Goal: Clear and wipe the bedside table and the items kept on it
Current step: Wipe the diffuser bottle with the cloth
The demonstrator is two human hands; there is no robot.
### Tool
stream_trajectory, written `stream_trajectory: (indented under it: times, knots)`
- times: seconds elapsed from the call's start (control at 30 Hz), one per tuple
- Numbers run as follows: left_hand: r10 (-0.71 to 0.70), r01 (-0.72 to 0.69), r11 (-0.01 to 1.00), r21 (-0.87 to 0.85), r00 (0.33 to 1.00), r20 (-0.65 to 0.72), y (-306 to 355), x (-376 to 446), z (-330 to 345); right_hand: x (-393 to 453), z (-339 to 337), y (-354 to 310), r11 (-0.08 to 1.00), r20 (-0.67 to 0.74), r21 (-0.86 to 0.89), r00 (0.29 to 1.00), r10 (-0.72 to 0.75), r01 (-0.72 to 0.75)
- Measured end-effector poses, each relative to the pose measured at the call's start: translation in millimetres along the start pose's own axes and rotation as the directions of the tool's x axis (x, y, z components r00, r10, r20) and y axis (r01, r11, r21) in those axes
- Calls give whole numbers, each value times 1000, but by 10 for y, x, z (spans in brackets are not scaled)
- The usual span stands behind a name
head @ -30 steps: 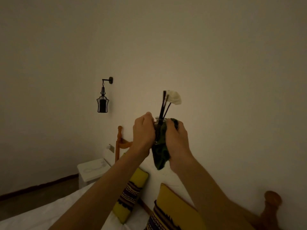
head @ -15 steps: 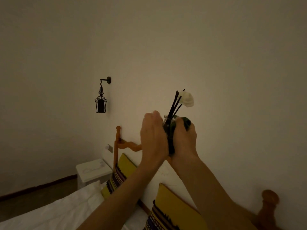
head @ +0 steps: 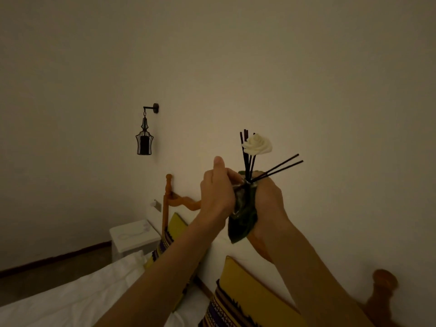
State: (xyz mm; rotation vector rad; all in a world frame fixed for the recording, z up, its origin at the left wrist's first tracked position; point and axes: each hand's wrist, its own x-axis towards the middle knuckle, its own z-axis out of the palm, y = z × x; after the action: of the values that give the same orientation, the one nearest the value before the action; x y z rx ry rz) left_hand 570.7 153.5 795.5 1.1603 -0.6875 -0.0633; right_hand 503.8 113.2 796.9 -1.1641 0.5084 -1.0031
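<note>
Here, per frame:
Landmark: small clear glass reed-diffuser bottle (head: 238, 197), held up in front of the plain pale wall, above the bed.
Left hand: left hand (head: 218, 191) wrapped round the left side of the bottle, grip pressed shut on the glass, thumb sticking up above the knuckles.
Right hand: right hand (head: 267, 204) on the bottle's right side, grip closed on the dark green wiping cloth (head: 243, 220), pressing it against the glass.
Cloth: bunched between both hands, a pointed end hanging below the bottle.
Reeds: thin black diffuser sticks (head: 247, 156) rise from the bottle's neck; most upright, two splayed out to the right.
Flower: white rose-shaped diffuser flower (head: 257, 144) on top of the sticks, above the bottle.
Worktop: small white bedside table (head: 134, 234), well below and left of the bottle, against the wall; a white looped cord lies on it.
Lamp: black metal cage wall lantern (head: 144, 138), up and left of the bottle, on a bracket.
Bed: orange wooden headboard (head: 179, 199) behind the left hand; yellow patterned cushions (head: 247, 296) below the bottle; white sheet (head: 70, 296) lower left.
Light: dim, bottle contents unreadable.
</note>
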Motion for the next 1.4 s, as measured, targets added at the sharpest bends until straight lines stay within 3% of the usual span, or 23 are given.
stream_trajectory:
  times: [0.07,0.13,0.2,0.3,0.43,0.5,0.6,0.73,0.83,0.93,1.0,1.13,1.3,1.4]
  knots:
    - [-119,119,989,-92,993,1,16,-8,-19,59,-10,8,998,56,-14,997,58,-57]
    - [-281,277,932,-234,960,17,27,1,-16,47,22,59,1000,5,7,1000,31,-31]
    - [-381,349,878,-329,924,-36,36,6,-2,2,61,175,998,-75,22,996,-52,54]
    - [-335,282,917,-283,928,-161,-32,-1,46,-115,136,392,978,-188,-7,961,-204,206]
    - [-347,320,925,-205,932,-108,-98,-83,72,-78,51,342,947,-294,-85,901,-320,308]
    - [-323,307,941,-144,941,-104,-92,-84,52,29,-24,237,971,-212,-143,953,-217,190]
    - [-395,381,905,-191,918,-40,-66,-100,-4,143,-102,105,953,-49,-302,998,26,-40]
    - [-428,437,878,-195,900,89,-33,-98,-11,121,-151,149,972,23,-177,987,159,-153]
    - [-359,352,916,-193,933,3,5,-24,-11,48,-168,269,986,40,-99,990,137,-132]
    - [-165,165,986,-20,962,-217,-32,52,-19,0,-171,342,994,10,-94,998,54,-53]
    - [-80,95,994,46,962,-261,-40,24,-21,-23,-184,329,997,-14,-76,1000,-17,16]
    - [36,-19,996,83,978,-207,-70,-105,-5,-75,-190,283,995,-47,95,998,-38,43]
    - [315,-304,943,132,946,-71,-92,-310,-10,-143,-100,302,968,-79,245,997,-27,46]
    - [273,-267,935,232,962,5,-78,-305,-68,-201,-23,351,978,-60,192,996,-70,80]
